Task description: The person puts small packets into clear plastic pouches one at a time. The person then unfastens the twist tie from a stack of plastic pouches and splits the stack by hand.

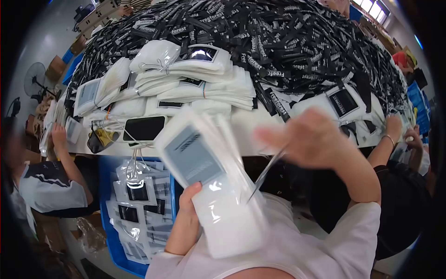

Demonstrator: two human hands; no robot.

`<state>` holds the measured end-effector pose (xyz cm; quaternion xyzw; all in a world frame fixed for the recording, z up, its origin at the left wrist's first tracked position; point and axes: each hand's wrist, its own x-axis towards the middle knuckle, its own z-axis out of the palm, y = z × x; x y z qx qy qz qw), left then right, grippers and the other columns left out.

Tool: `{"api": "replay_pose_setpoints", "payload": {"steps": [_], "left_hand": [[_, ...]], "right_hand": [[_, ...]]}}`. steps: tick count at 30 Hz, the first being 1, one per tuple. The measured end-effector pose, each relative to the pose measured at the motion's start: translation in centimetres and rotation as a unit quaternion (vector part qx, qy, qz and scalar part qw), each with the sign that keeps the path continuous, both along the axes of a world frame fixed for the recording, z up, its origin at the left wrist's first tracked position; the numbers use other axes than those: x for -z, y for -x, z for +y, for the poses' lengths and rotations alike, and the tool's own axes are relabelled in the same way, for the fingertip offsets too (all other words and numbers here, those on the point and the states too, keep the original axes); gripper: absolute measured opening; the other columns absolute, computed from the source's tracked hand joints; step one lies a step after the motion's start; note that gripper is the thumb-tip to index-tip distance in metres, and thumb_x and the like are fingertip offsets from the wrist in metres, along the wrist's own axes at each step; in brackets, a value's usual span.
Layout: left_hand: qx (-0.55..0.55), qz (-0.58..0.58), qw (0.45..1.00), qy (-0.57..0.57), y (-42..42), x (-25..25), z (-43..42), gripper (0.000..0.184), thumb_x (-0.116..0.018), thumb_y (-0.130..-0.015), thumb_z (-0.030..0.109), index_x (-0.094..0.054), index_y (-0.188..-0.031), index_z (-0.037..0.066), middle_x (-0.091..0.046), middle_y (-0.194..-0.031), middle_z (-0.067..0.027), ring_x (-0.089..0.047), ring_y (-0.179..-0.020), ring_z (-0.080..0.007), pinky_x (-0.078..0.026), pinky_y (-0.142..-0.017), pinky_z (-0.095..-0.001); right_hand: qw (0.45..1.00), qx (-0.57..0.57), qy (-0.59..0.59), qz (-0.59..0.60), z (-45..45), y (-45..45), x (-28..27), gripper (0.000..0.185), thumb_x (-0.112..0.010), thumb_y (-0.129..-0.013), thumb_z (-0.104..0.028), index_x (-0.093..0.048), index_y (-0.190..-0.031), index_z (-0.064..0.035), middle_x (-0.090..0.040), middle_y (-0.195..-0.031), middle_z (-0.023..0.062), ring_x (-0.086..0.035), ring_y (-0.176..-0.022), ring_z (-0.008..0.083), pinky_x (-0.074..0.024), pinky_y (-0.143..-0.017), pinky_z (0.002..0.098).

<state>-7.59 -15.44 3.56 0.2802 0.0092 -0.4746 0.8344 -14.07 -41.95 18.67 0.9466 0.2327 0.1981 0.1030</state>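
My left hand [188, 211] grips a thick stack of white plastic bags [227, 228] with a grey printed label, held upright in front of my chest. To the right of the stack is my right hand [309, 139], blurred by motion, with its fingers curled round the end of a thin grey strip [267, 172]. The strip runs down to the stack's right side. Behind the stack, a phone [144, 129] lies at the table's edge. Tied bundles of white bags [195, 88] are piled on the table beyond.
A large heap of black printed strips [278, 42] covers the table's back. A blue bin [111, 237] with packed bags stands below at the left. Another bundle [341, 102] lies at the right. People work at both sides, one with a white sleeve [55, 186] at the left.
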Motion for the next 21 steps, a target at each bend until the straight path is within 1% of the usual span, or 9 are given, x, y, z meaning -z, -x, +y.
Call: {"api": "replay_pose_setpoints", "payload": {"steps": [1,2,4,5,6,11,14,18,21], "left_hand": [[-0.023,0.006,1.000,0.008,0.6,0.2,0.1,0.059,-0.057,-0.077,0.028,-0.040,-0.124,-0.004,-0.050,-0.120,-0.0192,-0.052,-0.108,-0.0303,-0.042,-0.092,-0.0390],[-0.039,0.012,0.999,-0.019,1.5,0.2,-0.3,0.058,-0.054,-0.080,0.030,-0.039,-0.125,-0.004,-0.049,-0.122,-0.0182,-0.050,-0.110,-0.0293,-0.040,-0.094,-0.0387],[-0.077,0.022,0.994,-0.070,3.6,-0.2,-2.3,0.056,-0.047,-0.086,0.034,-0.037,-0.127,-0.003,-0.046,-0.126,-0.0163,-0.046,-0.115,-0.0273,-0.036,-0.098,-0.0380],[-0.077,0.013,0.994,-0.074,4.4,0.1,-3.3,0.053,-0.040,-0.090,0.034,-0.036,-0.128,-0.002,-0.044,-0.129,-0.0131,-0.041,-0.120,-0.0242,-0.030,-0.102,-0.0364],[-0.094,0.027,0.993,-0.060,4.7,0.1,-4.9,0.049,-0.041,-0.090,0.033,-0.039,-0.126,-0.001,-0.046,-0.126,-0.0111,-0.043,-0.118,-0.0221,-0.031,-0.100,-0.0352],[-0.232,0.044,0.970,-0.058,3.1,1.2,-12.6,0.045,-0.038,-0.091,0.036,-0.044,-0.120,0.003,-0.051,-0.118,-0.0084,-0.046,-0.113,-0.0199,-0.033,-0.096,-0.0345],[-0.299,0.109,0.947,-0.042,2.4,1.9,-16.5,0.045,-0.047,-0.090,0.034,-0.041,-0.124,0.005,-0.050,-0.121,-0.0059,-0.047,-0.113,-0.0177,-0.035,-0.097,-0.0319],[-0.207,0.116,0.971,-0.011,3.3,1.6,-19.4,0.050,-0.048,-0.090,0.037,-0.035,-0.129,0.009,-0.045,-0.127,-0.0050,-0.043,-0.117,-0.0177,-0.032,-0.100,-0.0339],[-0.050,0.105,0.993,-0.031,2.9,2.4,-19.3,0.059,-0.049,-0.086,0.045,-0.031,-0.131,0.012,-0.040,-0.132,-0.0060,-0.037,-0.122,-0.0197,-0.028,-0.103,-0.0388]], "right_hand": [[0.992,0.124,0.012,0.037,-1.4,0.4,-1.1,0.032,-0.056,-0.076,-0.014,-0.059,-0.107,-0.0090,-0.054,-0.079,-0.0021,-0.051,-0.066,0.0121,-0.0369,-0.054,0.0253],[0.973,0.053,-0.164,-0.152,-3.6,0.4,-0.3,0.025,-0.057,-0.077,-0.002,-0.060,-0.102,-0.0057,-0.060,-0.094,0.0078,-0.057,-0.073,0.0169,-0.0438,-0.062,0.0275],[0.870,0.161,-0.366,-0.287,-4.6,2.4,0.6,0.023,-0.055,-0.078,0.007,-0.059,-0.099,-0.0001,-0.058,-0.107,0.0155,-0.058,-0.088,0.0202,-0.0458,-0.078,0.0288],[0.844,0.165,-0.403,-0.313,-4.8,3.1,0.8,0.020,-0.053,-0.080,0.008,-0.058,-0.099,0.0024,-0.057,-0.107,0.0159,-0.057,-0.092,0.0202,-0.0438,-0.083,0.0288],[0.815,0.168,-0.438,-0.340,-5.1,3.8,1.0,0.018,-0.050,-0.082,0.009,-0.057,-0.098,0.0049,-0.056,-0.107,0.0163,-0.055,-0.097,0.0202,-0.0419,-0.088,0.0288],[0.782,0.195,-0.444,-0.391,-5.9,8.3,4.2,0.018,-0.046,-0.083,0.009,-0.055,-0.098,0.0063,-0.055,-0.107,0.0186,-0.054,-0.099,0.0233,-0.0406,-0.089,0.0301],[0.759,0.228,-0.460,-0.401,-4.9,10.9,6.7,0.017,-0.046,-0.082,0.007,-0.054,-0.097,0.0063,-0.054,-0.104,0.0196,-0.053,-0.097,0.0239,-0.0415,-0.086,0.0301],[0.778,0.273,-0.462,-0.326,-2.6,11.5,8.6,0.011,-0.049,-0.083,0.003,-0.054,-0.093,0.0058,-0.055,-0.100,0.0191,-0.053,-0.091,0.0219,-0.0422,-0.080,0.0284],[0.740,0.313,-0.530,-0.272,-1.5,11.5,10.5,0.011,-0.051,-0.083,0.001,-0.053,-0.093,0.0049,-0.054,-0.100,0.0181,-0.053,-0.089,0.0199,-0.0423,-0.076,0.0263]]}}
